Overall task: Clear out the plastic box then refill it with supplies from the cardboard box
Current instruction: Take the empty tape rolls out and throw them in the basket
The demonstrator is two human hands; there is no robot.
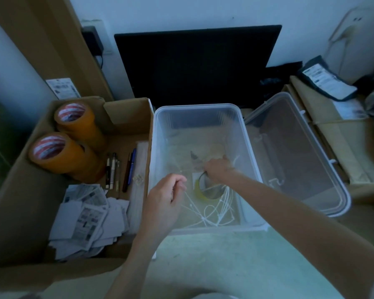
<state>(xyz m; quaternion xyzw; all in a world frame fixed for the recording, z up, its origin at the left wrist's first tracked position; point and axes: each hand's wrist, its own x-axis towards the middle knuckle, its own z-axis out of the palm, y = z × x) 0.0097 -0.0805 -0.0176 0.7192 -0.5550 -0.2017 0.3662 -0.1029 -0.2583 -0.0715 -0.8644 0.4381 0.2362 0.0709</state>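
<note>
Plastic box (158, 134): see-through, open on top, in the middle of the floor, right beside the cardboard box.
Inside the plastic box: thin white ties (212, 209) in a messy pile near the front wall, and a yellow and dark ring (200, 192) that looks like a tape roll. More flat things lie at the bottom, but they are too blurry to name.
Right hand (218, 167): deep in the plastic box with fingers curled down. The fingertips are hidden, so I cannot tell if it holds anything.
Left hand (166, 200): over the front left corner of the plastic box. Its fingers are curled and pinch a thin white tie.
Cardboard box (15, 190): open, on the left. Its near side is cut off by the arm and the edge of the picture.
Inside the cardboard box: two stacks of brown tape rolls (73, 139) at the back, some pens (122, 170) lying side by side, and a heap of folded papers (89, 219) in front. The print on them is too small to read.
Lid (300, 152): see-through, lying just to the right of the plastic box.
Black board (197, 63): leans on the wall behind.
Far right: more brown boxes (333, 134), partly cut off.
</note>
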